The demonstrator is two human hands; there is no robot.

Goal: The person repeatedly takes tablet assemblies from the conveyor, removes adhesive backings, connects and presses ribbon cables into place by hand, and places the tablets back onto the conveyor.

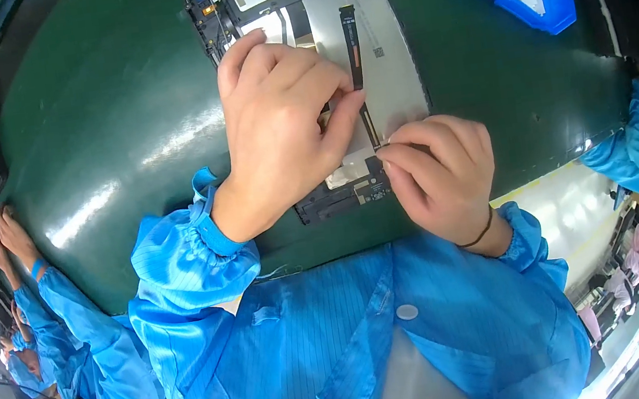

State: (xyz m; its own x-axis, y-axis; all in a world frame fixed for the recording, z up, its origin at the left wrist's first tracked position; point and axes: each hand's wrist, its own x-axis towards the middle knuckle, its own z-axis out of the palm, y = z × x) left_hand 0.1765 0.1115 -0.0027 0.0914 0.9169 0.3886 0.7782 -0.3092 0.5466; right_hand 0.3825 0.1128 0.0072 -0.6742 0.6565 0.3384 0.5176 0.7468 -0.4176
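An opened tablet (387, 43) lies on the green work surface, its silver-grey battery and black frame showing. A narrow black flex cable (351, 36) runs lengthwise over the battery. My left hand (275, 116) is above the tablet, thumb and forefinger pinched on the middle of the flex cable. At the cable's lower end, my right hand (442, 170) has its thumb and forefinger pressed together. The exact grip there is partly hidden by the fingertips. A small circuit board (371, 189) sits at the tablet's near edge, beside the right fingers.
A blue plastic bin (555, 15) with white pieces inside stands at the far right. On the left, another person's hands (11, 239) rest at the green table (108, 90). A blue sleeve (634, 143) of someone else shows at the right edge.
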